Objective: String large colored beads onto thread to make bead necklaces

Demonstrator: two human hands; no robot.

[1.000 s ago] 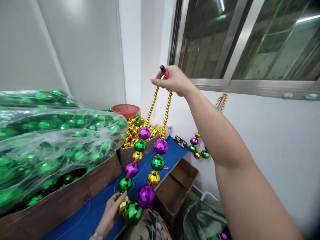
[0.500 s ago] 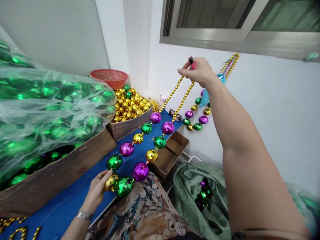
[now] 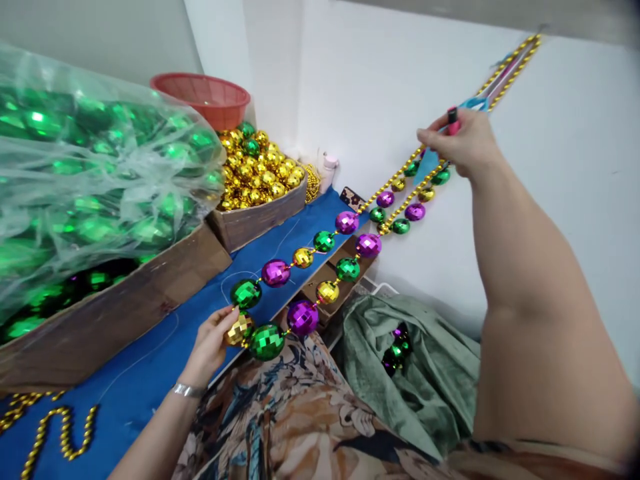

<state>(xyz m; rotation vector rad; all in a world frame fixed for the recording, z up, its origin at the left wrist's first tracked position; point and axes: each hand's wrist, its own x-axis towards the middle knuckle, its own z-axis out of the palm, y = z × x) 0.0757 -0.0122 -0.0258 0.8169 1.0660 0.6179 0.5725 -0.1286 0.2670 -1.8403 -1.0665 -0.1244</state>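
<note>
A bead necklace [image 3: 303, 317] of large faceted purple, green and gold balls is stretched between my two hands above the blue table. My left hand [image 3: 213, 343], wearing a metal wristband, pinches the big gold ball at its lower end. Higher up on the right, my right hand [image 3: 467, 143] grips the thin gold strand at the other end. A small pink object with a black end [image 3: 453, 120] also sticks out of that fist; its kind is unclear. Behind it, another bead necklace [image 3: 415, 212] hangs against the wall, with something light blue [image 3: 426, 167] partly hidden.
Cardboard boxes stand on the blue table [image 3: 150, 373]: one with gold balls [image 3: 265, 177], one under a clear bag of green balls [image 3: 100, 173]. A red basket [image 3: 200, 93] sits behind. Gold bead strands [image 3: 65, 427] lie lower left. A green sack [image 3: 430, 360] holds shiny beads.
My right hand has moved right in view, carrying the strand end with it. My left hand and the large balls have shifted slightly right and up. The camera view has tilted down.
</note>
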